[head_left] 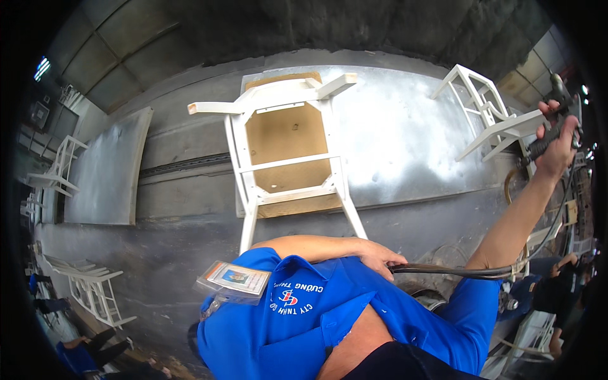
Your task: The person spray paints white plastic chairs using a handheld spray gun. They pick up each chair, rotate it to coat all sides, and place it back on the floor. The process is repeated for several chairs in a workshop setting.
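Note:
My right hand [558, 149] is raised at the far right, its fingers wrapped round a spray gun [558, 86]. A thin hose runs down from the gun beside my forearm. Across my body, my left hand [381, 258] is closed on dark hoses [453, 270] that stretch toward my right arm. In front of me a white chair frame [291, 163] lies with its legs sticking outward. A brown board [288, 130] shows through the frame and past its edges. Neither hand touches the chair.
Under the chair a large grey panel [405, 136] carries a whitish haze. Another white chair [478, 95] stands right, near the spray gun. At left are a second panel [104, 171] and more white chairs [88, 282]. A person in dark clothes [557, 288] is at the lower right.

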A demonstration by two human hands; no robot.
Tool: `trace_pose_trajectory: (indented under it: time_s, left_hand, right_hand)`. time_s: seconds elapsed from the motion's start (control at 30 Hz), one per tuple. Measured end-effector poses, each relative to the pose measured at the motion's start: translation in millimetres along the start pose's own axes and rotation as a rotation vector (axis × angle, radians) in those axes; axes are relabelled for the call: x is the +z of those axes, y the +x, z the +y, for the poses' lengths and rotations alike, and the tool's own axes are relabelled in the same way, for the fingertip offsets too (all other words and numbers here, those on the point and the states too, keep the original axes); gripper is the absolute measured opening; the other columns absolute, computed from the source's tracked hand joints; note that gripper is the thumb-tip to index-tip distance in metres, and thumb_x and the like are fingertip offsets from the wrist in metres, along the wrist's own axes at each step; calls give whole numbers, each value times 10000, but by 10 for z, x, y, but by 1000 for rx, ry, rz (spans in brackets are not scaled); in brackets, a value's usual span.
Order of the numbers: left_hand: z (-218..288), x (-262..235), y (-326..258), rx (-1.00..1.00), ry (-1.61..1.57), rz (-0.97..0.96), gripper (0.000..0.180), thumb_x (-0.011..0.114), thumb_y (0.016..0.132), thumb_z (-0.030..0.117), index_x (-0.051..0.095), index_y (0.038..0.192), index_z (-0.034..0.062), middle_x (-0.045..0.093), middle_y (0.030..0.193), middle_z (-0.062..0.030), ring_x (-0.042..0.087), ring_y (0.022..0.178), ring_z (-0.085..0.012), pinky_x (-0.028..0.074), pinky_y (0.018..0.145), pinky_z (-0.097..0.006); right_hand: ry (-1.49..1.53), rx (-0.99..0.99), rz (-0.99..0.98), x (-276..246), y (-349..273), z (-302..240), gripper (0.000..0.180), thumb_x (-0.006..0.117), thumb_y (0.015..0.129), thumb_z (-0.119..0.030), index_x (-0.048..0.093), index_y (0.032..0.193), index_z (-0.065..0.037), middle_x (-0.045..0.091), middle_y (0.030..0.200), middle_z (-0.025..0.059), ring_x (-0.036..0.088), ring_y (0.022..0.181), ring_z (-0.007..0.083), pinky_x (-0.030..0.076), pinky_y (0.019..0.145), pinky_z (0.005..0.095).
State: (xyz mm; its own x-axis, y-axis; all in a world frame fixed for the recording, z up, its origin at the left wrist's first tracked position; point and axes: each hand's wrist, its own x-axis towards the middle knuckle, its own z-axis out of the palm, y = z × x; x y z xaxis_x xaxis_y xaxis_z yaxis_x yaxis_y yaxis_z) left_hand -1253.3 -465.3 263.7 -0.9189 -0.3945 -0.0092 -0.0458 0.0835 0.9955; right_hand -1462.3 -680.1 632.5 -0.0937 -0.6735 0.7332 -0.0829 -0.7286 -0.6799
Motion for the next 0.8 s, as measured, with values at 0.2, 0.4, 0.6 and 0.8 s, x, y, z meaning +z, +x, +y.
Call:
trace_pose_trajectory:
  time_s: [0.2, 0.4, 0.6, 0.8]
  left_hand:
    - [327, -321, 796, 85, 66, 248, 266, 606, 992, 279, 666, 1061, 30, 690, 903, -121, 634, 840, -230, 485, 768, -379]
    - [1012, -602, 308, 283, -43, 502, 302, 569, 1061, 308, 614, 971, 22, 620, 843, -41, 609, 776, -159, 473, 712, -327]
    - [1315, -667, -309, 367, -75, 632, 270, 576, 1067, 245, 598, 943, 6, 580, 821, -43, 605, 721, -137, 479, 657, -298]
    - [1049, -882, -1130, 364, -155, 662, 250, 557, 1078, 223, 590, 943, 14, 577, 837, -28, 594, 752, -114, 475, 696, -277]
  right_hand:
    - [42, -94, -178, 118, 478, 366, 564, 535, 1074, -403, 435, 1533, -91, 680, 990, 73, 707, 864, 152, 488, 478, 214]
    - [190, 21, -170, 784, 789, 620, 592, 581, 1050, -428, 446, 1538, -121, 663, 938, 56, 702, 780, 135, 494, 454, 210]
    - [216, -6, -219, 1912, 998, 394, 587, 613, 1026, -459, 502, 1501, -132, 651, 925, 41, 680, 747, 112, 486, 455, 212]
    - [183, -65, -281, 3190, 1035, -84, 590, 575, 1046, -456, 486, 1498, -88, 641, 888, 41, 666, 734, 98, 491, 446, 204]
